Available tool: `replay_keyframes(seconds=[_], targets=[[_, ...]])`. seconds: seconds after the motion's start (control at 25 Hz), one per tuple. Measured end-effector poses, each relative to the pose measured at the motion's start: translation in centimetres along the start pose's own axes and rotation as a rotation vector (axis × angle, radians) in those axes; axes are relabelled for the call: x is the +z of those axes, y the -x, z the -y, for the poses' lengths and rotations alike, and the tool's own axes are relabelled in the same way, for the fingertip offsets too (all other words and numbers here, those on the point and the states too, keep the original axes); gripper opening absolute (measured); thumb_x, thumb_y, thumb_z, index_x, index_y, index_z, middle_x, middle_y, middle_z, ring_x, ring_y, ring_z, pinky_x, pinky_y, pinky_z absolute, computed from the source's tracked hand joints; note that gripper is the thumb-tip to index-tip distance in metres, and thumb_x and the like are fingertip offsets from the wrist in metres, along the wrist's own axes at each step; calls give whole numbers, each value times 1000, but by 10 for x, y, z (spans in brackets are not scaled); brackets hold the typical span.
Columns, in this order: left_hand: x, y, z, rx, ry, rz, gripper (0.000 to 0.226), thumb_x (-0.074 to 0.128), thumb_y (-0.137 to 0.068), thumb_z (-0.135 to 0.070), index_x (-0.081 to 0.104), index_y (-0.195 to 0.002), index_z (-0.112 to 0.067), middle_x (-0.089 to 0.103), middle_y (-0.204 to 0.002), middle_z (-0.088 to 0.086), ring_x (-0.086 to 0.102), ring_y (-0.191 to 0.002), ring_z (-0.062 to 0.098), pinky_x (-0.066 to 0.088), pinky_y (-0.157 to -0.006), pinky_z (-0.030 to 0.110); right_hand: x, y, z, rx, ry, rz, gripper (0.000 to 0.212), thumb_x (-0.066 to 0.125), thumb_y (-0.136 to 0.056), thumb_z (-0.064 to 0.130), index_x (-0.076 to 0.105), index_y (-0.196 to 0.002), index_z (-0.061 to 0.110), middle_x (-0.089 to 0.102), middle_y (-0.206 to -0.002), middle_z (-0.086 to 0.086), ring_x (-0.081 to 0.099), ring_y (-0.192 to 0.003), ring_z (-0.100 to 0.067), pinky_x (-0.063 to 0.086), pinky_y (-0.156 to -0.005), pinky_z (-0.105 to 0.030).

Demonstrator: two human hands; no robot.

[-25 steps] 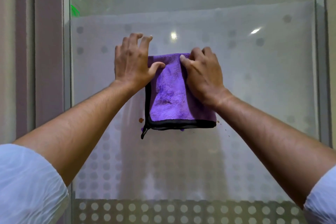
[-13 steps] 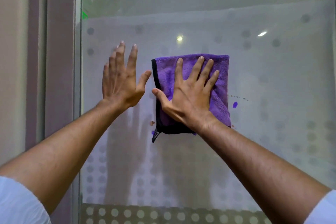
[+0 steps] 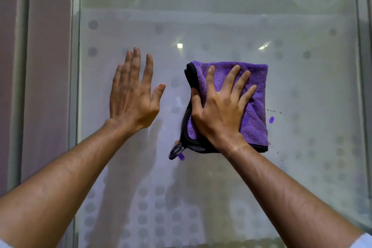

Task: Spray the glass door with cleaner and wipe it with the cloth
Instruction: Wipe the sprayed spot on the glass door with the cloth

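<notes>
Cloth (image 3: pixel 255 94) sits centre-right of the frame, folded into a rough square, purple with a black hem, flat against the glass door (image 3: pixel 221 26). No clear long axis; if anything it runs a little taller than wide. A black hang-loop (image 3: pixel 175 152) droops from its lower-left corner.

My right hand (image 3: pixel 218 110) lies directly on the cloth, palm down, fingers spread wide and pointing up and slightly right, thumb (image 3: pixel 196 100) hooked over the bunched left edge. It presses the cloth to the pane rather than pinching it. This hand owns the wipe.

My left hand (image 3: pixel 131 94) is left of centre, just beside the cloth but apart from it, with a strip of bare glass between thumb and hem. It is open, fingers nearly together and pointing up, holding nothing. Whether the palm rests on the glass or hangs just off it, I cannot tell.

Small dark specks and one purple smear (image 3: pixel 271 120) lie on the pane just right of the cloth's right edge, a few more near its lower-right corner. Door frame (image 3: pixel 75 106) runs down the left side.

No spray bottle in view. Judgement: the wiping step is in hand, and the nearest unwiped marks lie to the right, so a rightward pass by the right hand looks the natural stroke.
</notes>
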State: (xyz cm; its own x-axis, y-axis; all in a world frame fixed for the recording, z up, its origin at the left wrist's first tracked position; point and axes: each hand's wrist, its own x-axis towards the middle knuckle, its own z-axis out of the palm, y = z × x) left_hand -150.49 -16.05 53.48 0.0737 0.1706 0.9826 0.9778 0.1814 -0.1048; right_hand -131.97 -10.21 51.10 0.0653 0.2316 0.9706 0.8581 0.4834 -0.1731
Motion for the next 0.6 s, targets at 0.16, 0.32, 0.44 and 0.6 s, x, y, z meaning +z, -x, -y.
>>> replay_keyframes(seconds=[0.16,0.32,0.44,0.6], targets=[[0,1,2,-4,1,2,75,24,-94,-55,-1,-155,-19,-8,-163,12,-10,-151,23,-2,-122,41,-2,3,-17,7,-8,-25,69,35,-88,41,28,-153,18,17,-158,-29,9,-146,-50,4,-115,-67],[-4,2,0,-7,-8,12,74,22,-94,-54,-1,-155,-19,-8,-163,12,-10,-150,23,-3,-122,42,-6,-28,-37,213,-72,-133,59,34,-98,40,29,-153,18,25,-159,-20,14,-147,-42,6,-117,-62],[-4,2,-2,-18,-24,13,73,21,-95,-51,-2,-155,-18,-9,-163,12,-11,-150,24,-4,-121,42,-4,-54,-26,251,-135,-174,57,35,-99,41,34,-151,19,26,-160,-17,14,-149,-38,3,-117,-63],[-3,3,-4,-6,-11,21,73,22,-94,-50,-4,-155,-19,-11,-163,11,-13,-150,23,-5,-121,41,-4,-51,-7,-119,-140,-135,58,42,-93,37,39,-149,19,31,-158,-15,20,-149,-32,7,-117,-63]])
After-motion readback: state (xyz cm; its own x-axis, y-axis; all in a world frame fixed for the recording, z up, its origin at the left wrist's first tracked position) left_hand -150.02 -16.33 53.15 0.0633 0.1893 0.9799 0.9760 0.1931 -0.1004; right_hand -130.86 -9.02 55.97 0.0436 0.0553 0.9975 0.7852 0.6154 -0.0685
